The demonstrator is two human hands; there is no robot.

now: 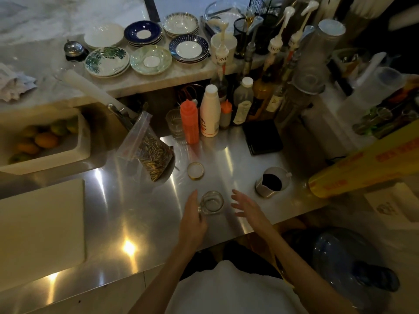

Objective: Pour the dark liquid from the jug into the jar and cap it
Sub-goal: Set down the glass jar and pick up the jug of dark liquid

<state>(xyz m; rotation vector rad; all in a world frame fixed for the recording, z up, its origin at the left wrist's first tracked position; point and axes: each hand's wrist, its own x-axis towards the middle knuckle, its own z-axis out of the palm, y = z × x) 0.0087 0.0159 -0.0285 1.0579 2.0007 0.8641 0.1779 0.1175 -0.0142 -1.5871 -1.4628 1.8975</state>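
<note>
A small clear glass jar [213,202] stands upright and uncapped on the steel counter [140,207]. My left hand [192,217] is against the jar's left side, fingers curled around it. My right hand [248,206] hovers just right of the jar, fingers spread, holding nothing. The jar's gold-rimmed lid [195,170] lies flat on the counter beyond the jar. A small steel jug [272,182] holding dark liquid stands to the right of my right hand, spout toward the left.
A plastic bag of seeds [150,152] leans left of the lid. Squeeze bottles [189,123], a white bottle [209,112] and a black scale [263,137] stand behind. A yellow wrap box [362,164] juts in at right. A white cutting board [40,227] lies left.
</note>
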